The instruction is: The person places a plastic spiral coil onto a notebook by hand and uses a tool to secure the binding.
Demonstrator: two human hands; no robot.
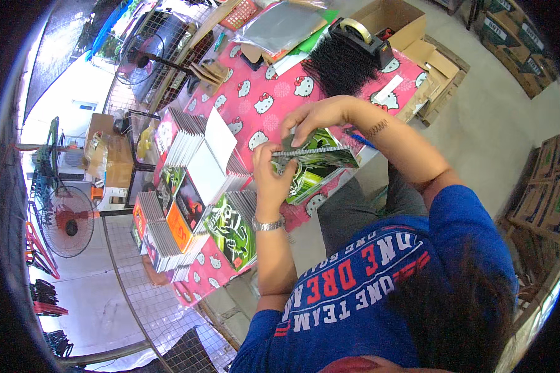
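Observation:
A wire-bound notebook [337, 156] with a green and black cover is held tilted over the near edge of the table. My left hand [271, 177], with a metal watch on its wrist, is closed on the left end of its bound edge. From above, my right hand [317, 118] reaches in with bent fingers, gripping the same end close to the left fingertips. Its fingers partly hide that corner. Beneath lie more green notebooks [303, 183]. A heap of black plastic binding coils [339, 67] lies beyond my right hand.
Stacked notebooks [230, 233] with green, orange and white covers fill the left of the pink patterned table [264, 105]. A black tape dispenser [358, 40] and an open cardboard box [386, 22] stand at the far right. Fans [68, 222] stand at left.

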